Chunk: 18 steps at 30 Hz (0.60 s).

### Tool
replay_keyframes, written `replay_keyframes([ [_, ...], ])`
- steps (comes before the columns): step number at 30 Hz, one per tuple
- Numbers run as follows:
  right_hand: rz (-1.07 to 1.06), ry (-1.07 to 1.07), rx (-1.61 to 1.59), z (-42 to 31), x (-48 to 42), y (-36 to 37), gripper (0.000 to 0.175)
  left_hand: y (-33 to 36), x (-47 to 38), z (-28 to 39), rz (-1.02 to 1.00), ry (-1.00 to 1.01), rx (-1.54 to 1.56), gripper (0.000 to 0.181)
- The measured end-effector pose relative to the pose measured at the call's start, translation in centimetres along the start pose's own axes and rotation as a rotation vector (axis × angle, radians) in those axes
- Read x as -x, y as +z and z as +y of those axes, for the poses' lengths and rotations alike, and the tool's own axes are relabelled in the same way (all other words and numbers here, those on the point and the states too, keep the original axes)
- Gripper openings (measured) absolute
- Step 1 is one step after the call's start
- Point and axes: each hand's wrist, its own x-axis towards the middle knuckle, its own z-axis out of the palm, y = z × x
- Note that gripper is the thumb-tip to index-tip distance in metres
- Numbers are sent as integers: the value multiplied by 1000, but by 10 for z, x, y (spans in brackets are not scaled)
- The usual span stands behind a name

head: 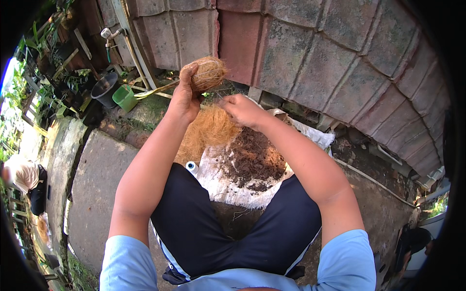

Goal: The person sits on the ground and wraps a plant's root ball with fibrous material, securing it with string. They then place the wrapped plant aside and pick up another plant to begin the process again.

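My left hand grips a ball of brown coconut fibre wound with white thread, its thumb across the near side. A stem with a long yellow-green leaf sticks out to the left behind that hand. Just below the ball, the fingers of my right hand pinch what looks like a thin strand of the thread. Loose coconut fibre lies in a heap under both hands. Beside my left knee stands a white thread spool.
Dark soil lies on a white woven sack between my knees. A green pot, a black pot and a tap are at the upper left. Roof tiles slope across the top. Another person is at far left.
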Motion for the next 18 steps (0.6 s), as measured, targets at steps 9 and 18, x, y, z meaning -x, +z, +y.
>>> replay_keyframes([
  [9, 25, -153, 428, -21, 4, 18, 44, 5, -1, -4, -76, 16, 142, 64],
  [18, 138, -313, 399, -20, 4, 28, 25, 17, 6, -6, -30, 39, 2, 55],
])
